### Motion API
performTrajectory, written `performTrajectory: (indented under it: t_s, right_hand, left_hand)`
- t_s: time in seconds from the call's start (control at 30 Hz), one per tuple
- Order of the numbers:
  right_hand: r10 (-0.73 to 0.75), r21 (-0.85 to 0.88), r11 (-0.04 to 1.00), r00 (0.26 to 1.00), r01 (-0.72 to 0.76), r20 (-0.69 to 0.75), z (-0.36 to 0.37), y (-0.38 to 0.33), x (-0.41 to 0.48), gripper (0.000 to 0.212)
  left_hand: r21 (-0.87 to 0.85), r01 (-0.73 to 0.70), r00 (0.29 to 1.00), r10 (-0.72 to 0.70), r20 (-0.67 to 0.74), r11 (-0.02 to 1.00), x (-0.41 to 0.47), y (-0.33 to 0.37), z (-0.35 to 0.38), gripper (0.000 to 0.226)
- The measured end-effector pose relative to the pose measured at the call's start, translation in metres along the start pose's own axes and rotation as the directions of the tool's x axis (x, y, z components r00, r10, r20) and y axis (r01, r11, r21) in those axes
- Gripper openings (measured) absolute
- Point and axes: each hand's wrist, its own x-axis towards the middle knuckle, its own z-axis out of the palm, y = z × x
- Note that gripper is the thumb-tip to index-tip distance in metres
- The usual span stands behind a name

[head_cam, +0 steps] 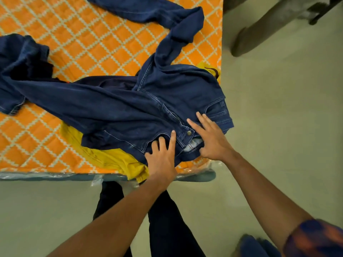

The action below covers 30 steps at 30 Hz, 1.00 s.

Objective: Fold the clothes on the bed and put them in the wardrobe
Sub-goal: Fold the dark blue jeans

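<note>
Orange bed (pixel 92 43) carries jeans (pixel 120 108), waistband under the spread, flat fingers (pixel 172 140) of left hand (pixel 161 160) and right hand (pixel 213 143).

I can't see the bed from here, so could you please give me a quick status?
Left hand and right hand open, pressing the jeans waistband. Jeans unfolded, legs sprawled across bed. Yellow garment underneath.

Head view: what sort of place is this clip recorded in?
Probably a home bedroom: a bed with an orange diamond-patterned cover, dark blue jeans and a yellow garment lying loose on it, and a plain floor beside it.
</note>
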Motion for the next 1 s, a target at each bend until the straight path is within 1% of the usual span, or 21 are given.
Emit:
performTrajectory:
  t_s: [0.07, 0.1, 0.17, 0.23, 0.27, 0.33, 0.4, 0.47, 0.5, 0.53, 0.6, 0.63, 0.67, 0.7, 0.77, 0.8, 0.83, 0.87, 0.93, 0.97, 1.0]
  right_hand:
    - [0.083, 0.0, 0.997, 0.99, -0.083, -0.112, 0.007, 0.014, -0.006, 0.12]
    - [0.142, 0.01, 0.99, 0.978, -0.142, -0.15, 0.01, 0.022, -0.009, 0.118]
    - [0.243, 0.027, 0.97, 0.948, -0.243, -0.207, 0.018, 0.037, -0.016, 0.11]
    - [0.284, 0.053, 0.959, 0.926, -0.28, -0.249, 0.024, 0.044, -0.02, 0.097]
    - [0.281, 0.056, 0.959, 0.918, -0.277, -0.28, 0.025, 0.046, -0.022, 0.089]
    - [0.267, 0.103, 0.964, 0.876, -0.247, -0.402, 0.023, 0.041, -0.022, 0.07]
    - [0.275, 0.248, 0.954, 0.827, -0.17, -0.49, 0.012, 0.027, -0.018, 0.053]
    - [0.291, 0.404, 0.911, 0.813, -0.076, -0.504, -0.005, 0.005, -0.015, 0.037]
    - [0.285, 0.446, 0.894, 0.816, -0.039, -0.502, -0.014, -0.007, -0.015, 0.028]
    - [0.261, 0.46, 0.888, 0.83, -0.007, -0.492, -0.024, -0.02, -0.016, 0.021]
    - [0.242, 0.473, 0.881, 0.874, -0.016, -0.421, -0.035, -0.035, -0.02, 0.011]
    - [0.246, 0.481, 0.875, 0.906, -0.055, -0.344, -0.037, -0.039, -0.024, 0.013]
    - [0.247, 0.488, 0.867, 0.937, -0.101, -0.246, -0.036, -0.044, -0.03, 0.019]
    - [0.246, 0.487, 0.86, 0.959, -0.149, -0.141, -0.032, -0.047, -0.035, 0.023]
    - [0.199, 0.475, 0.857, 0.978, -0.202, 0.056, -0.014, -0.054, -0.05, 0.027]
    - [0.157, 0.476, 0.855, 0.978, -0.204, 0.137, -0.003, -0.058, -0.058, 0.031]
    - [0.139, 0.484, 0.846, 0.969, -0.224, 0.205, 0.009, -0.06, -0.066, 0.039]
    - [0.139, 0.498, 0.829, 0.956, -0.256, 0.26, 0.022, -0.063, -0.075, 0.044]
    - [0.177, 0.459, 0.837, 0.94, -0.3, 0.292, 0.045, -0.067, -0.091, 0.04]
    - [0.214, 0.4, 0.863, 0.941, -0.308, 0.263, 0.058, -0.069, -0.101, 0.033]
    - [0.257, 0.373, 0.87, 0.943, -0.321, 0.212, 0.069, -0.071, -0.108, 0.027]
  left_hand:
    - [-0.034, -0.093, 0.995, 0.094, 0.028, 0.995, 0.007, -0.019, -0.003, 0.116]
    - [-0.111, -0.146, 0.986, 0.153, 0.06, 0.983, 0.013, -0.033, -0.009, 0.107]
    - [-0.363, -0.198, 0.966, 0.245, 0.086, 0.91, 0.025, -0.061, -0.036, 0.084]
    - [-0.55, -0.172, 0.973, 0.23, 0.037, 0.818, 0.027, -0.086, -0.068, 0.063]
    - [-0.571, -0.171, 0.976, 0.217, 0.012, 0.803, 0.026, -0.095, -0.082, 0.06]
    - [-0.55, -0.167, 0.979, 0.204, 0.006, 0.818, 0.015, -0.109, -0.108, 0.061]
    - [-0.534, -0.143, 0.983, 0.182, 0.021, 0.833, 0.0, -0.116, -0.126, 0.061]
    - [-0.492, -0.108, 0.992, 0.123, -0.003, 0.864, -0.017, -0.126, -0.136, 0.055]
    - [-0.462, -0.09, 0.996, 0.087, -0.028, 0.882, -0.026, -0.134, -0.139, 0.052]
    - [-0.417, -0.09, 0.995, 0.063, -0.079, 0.904, -0.038, -0.144, -0.14, 0.05]
    - [-0.272, -0.122, 0.982, 0.075, -0.176, 0.954, -0.059, -0.166, -0.126, 0.053]
    - [-0.2, -0.115, 0.977, 0.074, -0.202, 0.973, -0.069, -0.179, -0.113, 0.052]
    - [-0.172, -0.068, 0.972, 0.026, -0.235, 0.983, -0.08, -0.194, -0.095, 0.049]
    - [-0.184, -0.011, 0.96, -0.041, -0.276, 0.983, -0.092, -0.205, -0.079, 0.046]
    - [-0.299, 0.108, 0.927, -0.205, -0.315, 0.948, -0.113, -0.217, -0.052, 0.041]
    - [-0.402, 0.182, 0.903, -0.314, -0.294, 0.897, -0.121, -0.218, -0.039, 0.04]
    - [-0.529, 0.256, 0.869, -0.432, -0.24, 0.809, -0.127, -0.216, -0.028, 0.041]
    - [-0.672, 0.304, 0.829, -0.535, -0.162, 0.675, -0.132, -0.215, -0.018, 0.042]
    - [-0.906, 0.272, 0.749, -0.662, -0.011, 0.324, -0.139, -0.21, -0.002, 0.039]
    - [-0.953, 0.233, 0.716, -0.698, 0.033, 0.194, -0.144, -0.207, 0.006, 0.034]
    - [-0.971, 0.195, 0.693, -0.72, 0.037, 0.138, -0.146, -0.205, 0.008, 0.029]
